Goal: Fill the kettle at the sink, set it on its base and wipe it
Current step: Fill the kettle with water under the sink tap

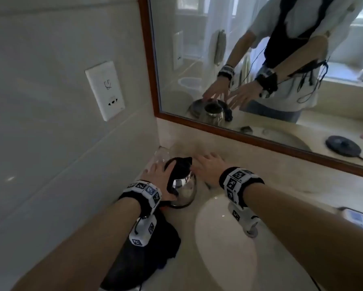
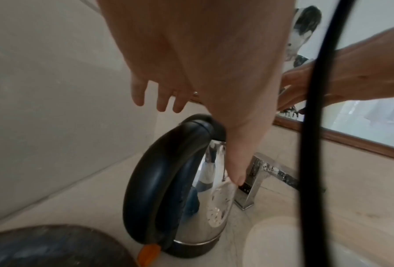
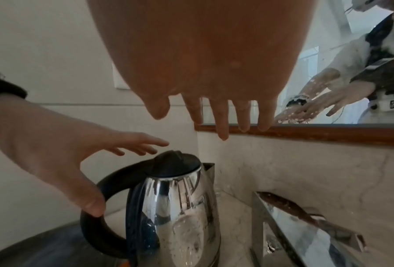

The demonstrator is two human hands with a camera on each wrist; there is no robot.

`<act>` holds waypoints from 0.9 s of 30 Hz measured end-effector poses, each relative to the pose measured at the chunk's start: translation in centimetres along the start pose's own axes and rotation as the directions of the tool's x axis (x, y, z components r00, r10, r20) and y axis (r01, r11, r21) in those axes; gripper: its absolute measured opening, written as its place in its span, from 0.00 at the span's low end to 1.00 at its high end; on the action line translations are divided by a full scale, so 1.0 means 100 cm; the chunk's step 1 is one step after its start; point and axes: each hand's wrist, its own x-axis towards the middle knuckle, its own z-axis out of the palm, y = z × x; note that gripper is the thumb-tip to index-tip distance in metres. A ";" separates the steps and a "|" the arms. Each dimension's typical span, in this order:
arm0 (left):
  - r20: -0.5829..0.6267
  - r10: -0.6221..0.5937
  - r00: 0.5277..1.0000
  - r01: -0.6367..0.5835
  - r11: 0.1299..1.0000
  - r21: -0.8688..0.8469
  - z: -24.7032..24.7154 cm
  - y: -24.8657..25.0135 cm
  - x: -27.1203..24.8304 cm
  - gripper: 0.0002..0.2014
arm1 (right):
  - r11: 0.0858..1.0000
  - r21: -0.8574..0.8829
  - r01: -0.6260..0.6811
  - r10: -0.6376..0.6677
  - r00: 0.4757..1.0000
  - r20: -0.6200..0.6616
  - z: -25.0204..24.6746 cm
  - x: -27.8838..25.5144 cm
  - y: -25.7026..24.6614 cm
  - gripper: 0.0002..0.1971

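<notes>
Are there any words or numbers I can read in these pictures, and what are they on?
None readable.
Wall socket plate: faint marks, too blurred.
Wrist bands: black-and-white square codes, not words.
Kettle: no label shows.

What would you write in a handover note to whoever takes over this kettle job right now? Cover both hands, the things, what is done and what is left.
Left hand: open, fingers spread over the kettle, thumb by its handle, gripping nothing.
Right hand: open, just right of the kettle lid, holding nothing.
Kettle: upright on the counter left of the sink, beside the faucet, lid closed, droplets on its steel body.
Kettle base: seen only in the mirror, apart from the kettle.
Dark cloth: on the counter under the left wrist.
Done: whether it is filled cannot be told.
Left: set it on the base and wipe it.
</notes>
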 end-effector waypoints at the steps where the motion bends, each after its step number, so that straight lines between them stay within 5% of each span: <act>1: 0.036 0.000 0.999 0.000 1.000 0.006 0.000 -0.001 0.005 0.60 | 1.000 0.016 -0.025 0.025 1.000 0.017 0.003 0.004 -0.002 0.30; 14: 0.160 0.036 0.986 -0.029 0.998 -0.047 -0.007 0.008 0.038 0.59 | 1.000 0.022 -0.019 0.018 1.000 0.007 0.041 0.019 0.008 0.27; 27: -0.051 -0.113 0.992 0.107 0.988 -0.112 0.019 0.016 0.029 0.52 | 1.000 0.018 0.001 -0.001 1.000 0.012 0.048 -0.001 0.024 0.26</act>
